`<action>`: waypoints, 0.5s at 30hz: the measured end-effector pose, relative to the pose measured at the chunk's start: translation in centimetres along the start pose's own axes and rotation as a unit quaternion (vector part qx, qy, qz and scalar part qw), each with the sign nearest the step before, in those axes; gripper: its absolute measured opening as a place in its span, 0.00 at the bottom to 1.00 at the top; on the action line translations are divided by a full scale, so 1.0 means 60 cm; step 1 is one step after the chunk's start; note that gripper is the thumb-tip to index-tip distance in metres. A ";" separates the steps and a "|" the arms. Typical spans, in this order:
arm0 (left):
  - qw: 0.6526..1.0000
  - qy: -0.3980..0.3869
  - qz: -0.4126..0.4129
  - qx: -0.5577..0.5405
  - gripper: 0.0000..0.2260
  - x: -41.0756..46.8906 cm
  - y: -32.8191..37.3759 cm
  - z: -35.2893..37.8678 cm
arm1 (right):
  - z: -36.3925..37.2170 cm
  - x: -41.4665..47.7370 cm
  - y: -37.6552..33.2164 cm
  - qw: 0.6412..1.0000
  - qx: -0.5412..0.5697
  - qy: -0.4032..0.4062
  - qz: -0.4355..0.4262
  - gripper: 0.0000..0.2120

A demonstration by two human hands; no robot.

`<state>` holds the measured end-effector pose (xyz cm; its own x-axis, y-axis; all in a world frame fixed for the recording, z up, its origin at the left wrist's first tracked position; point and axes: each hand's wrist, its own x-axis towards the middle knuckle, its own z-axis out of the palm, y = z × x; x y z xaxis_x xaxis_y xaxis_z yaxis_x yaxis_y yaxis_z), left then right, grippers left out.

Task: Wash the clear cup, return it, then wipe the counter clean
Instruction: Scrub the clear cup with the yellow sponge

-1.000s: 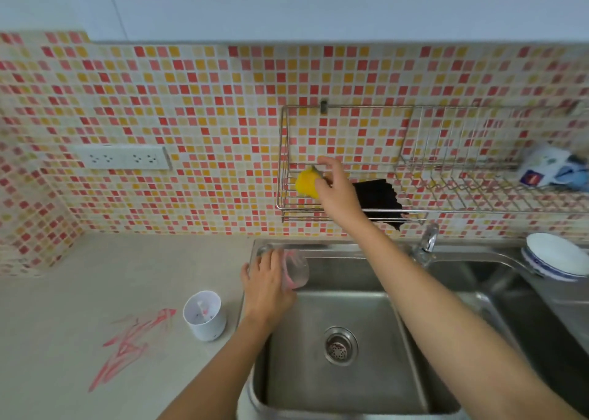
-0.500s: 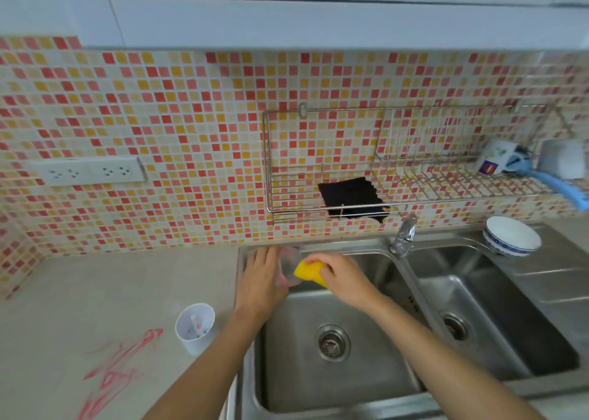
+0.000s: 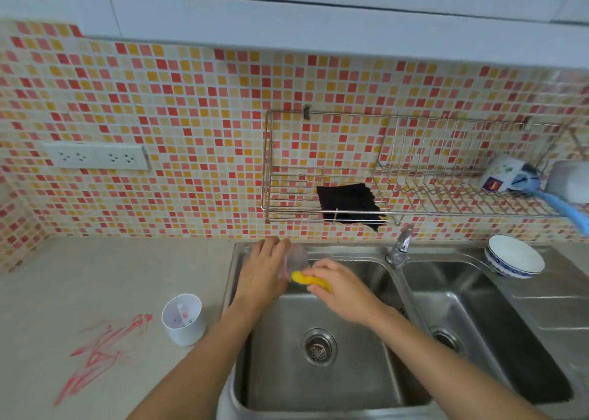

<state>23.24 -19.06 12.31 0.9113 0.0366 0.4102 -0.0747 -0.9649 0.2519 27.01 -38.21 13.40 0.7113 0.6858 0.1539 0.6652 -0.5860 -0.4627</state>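
Over the steel sink (image 3: pixel 318 384), the clear cup (image 3: pixel 296 260) sits gripped in the left hand (image 3: pixel 261 276); the right hand (image 3: pixel 338 287) presses a yellow sponge (image 3: pixel 307 280) against it. Soapy plastic could slip into the basin.

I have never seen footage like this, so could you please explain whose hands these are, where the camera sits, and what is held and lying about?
There is no machine here: a person wears a wide-angle camera on the head, looking down at their own two bare hands. The left hand holds a clear cup over the left basin of a steel sink. The right hand presses a yellow sponge against the cup. On the counter to the left stand a white cup and red scribbles. A wire rack on the tiled wall holds a black cloth, and a bowl sits right of the tap.
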 end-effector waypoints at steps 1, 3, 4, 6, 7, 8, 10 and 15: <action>1.000 -0.009 0.015 0.003 0.27 0.002 0.008 -0.003 | -0.009 0.001 0.008 1.000 -0.023 0.015 -0.011 0.15; 0.999 -0.032 0.020 0.005 0.30 0.005 0.025 -0.003 | -0.022 0.001 0.026 0.996 -0.078 0.041 -0.033 0.12; 0.999 -0.037 0.014 0.007 0.31 0.007 0.031 -0.002 | -0.025 0.000 0.033 0.993 -0.096 0.052 -0.051 0.12; 0.999 -0.038 0.003 0.011 0.31 0.011 0.036 0.001 | -0.018 -0.006 0.033 0.994 -0.080 0.043 -0.068 0.12; 0.999 -0.039 0.005 0.011 0.30 0.012 0.037 0.001 | -0.015 -0.009 0.032 0.995 -0.057 0.028 -0.070 0.13; 0.999 -0.045 0.010 0.008 0.30 0.012 0.037 0.003 | -0.012 -0.010 0.034 0.996 -0.040 0.014 -0.078 0.13; 0.998 -0.065 0.021 0.005 0.30 0.010 0.039 0.006 | -0.020 -0.008 0.042 0.993 -0.064 -0.003 -0.101 0.13; 0.997 -0.074 0.033 -0.002 0.31 0.022 0.044 0.004 | -0.023 0.001 0.067 0.982 -0.139 0.044 -0.117 0.17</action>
<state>24.37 -21.61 13.33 0.9541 -0.0661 0.2921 -0.1378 -0.9629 0.2321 30.06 -41.11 12.76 0.5405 0.7831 0.3075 0.8403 -0.5207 -0.1508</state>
